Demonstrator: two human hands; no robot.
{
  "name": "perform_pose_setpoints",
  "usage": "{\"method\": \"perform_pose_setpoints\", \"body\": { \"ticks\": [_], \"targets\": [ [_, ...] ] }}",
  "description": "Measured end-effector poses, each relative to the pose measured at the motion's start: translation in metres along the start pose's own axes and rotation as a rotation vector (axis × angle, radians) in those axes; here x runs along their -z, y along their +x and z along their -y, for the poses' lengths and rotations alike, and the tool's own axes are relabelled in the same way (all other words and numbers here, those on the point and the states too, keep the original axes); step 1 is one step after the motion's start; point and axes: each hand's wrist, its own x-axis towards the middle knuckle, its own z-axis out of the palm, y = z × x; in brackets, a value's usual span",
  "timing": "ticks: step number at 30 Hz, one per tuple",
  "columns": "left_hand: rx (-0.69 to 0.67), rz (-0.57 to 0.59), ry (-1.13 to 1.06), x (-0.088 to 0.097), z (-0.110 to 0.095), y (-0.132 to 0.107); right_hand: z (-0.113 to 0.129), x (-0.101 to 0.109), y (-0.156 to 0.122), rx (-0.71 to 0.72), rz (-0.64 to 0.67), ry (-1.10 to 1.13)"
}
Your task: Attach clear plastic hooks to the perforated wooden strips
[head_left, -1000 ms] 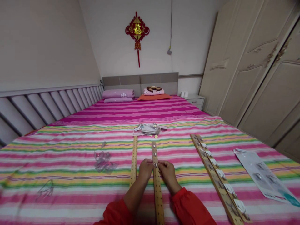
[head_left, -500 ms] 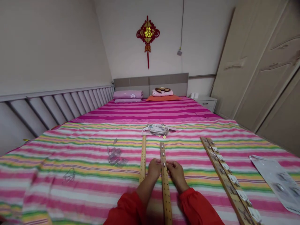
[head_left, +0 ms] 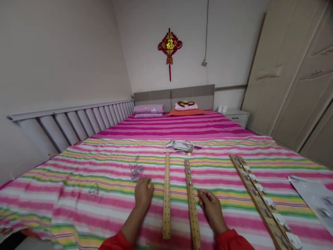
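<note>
My left hand (head_left: 144,192) reaches to the small clear plastic packets (head_left: 136,172) on the striped sheet. Its thumb and forefinger are apart, and the other fingertips are partly hidden. Just right of the perforated wooden strip (head_left: 191,201), my right hand (head_left: 210,206) hovers with thumb and fingers pinched together. Whatever it may hold is too small to make out. Small metal fittings (head_left: 189,182) sit in a row at the far end of that strip. A second perforated wooden strip (head_left: 167,198) lies between my hands, without fittings that I can see.
To the right lie wooden strips (head_left: 256,203) bearing several white round pieces (head_left: 268,201) and a clear bag (head_left: 312,194) of parts. A plastic package (head_left: 180,146) lies beyond the strips. A thin loop (head_left: 93,190) rests on the left. Bed rails (head_left: 85,118) line the left side.
My left hand has left the fittings on the strip and moved left to the plastic packets. My right hand has drawn back slightly to the right of the strip. The view has shifted.
</note>
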Motion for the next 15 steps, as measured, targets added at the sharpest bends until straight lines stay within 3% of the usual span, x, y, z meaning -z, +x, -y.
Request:
{"method": "perform_pose_setpoints", "body": {
  "ticks": [3,6,15],
  "targets": [
    [-0.003,0.028,0.277,0.004,0.008,0.004,-0.001,-0.001,-0.001,0.020,0.007,-0.033],
    [-0.032,0.036,0.401,0.003,0.006,0.009,-0.002,-0.001,0.000,0.041,0.016,-0.054],
    [-0.159,0.014,0.395,0.008,0.002,0.020,-0.001,-0.001,0.001,0.050,0.027,-0.072]
  ]
}}
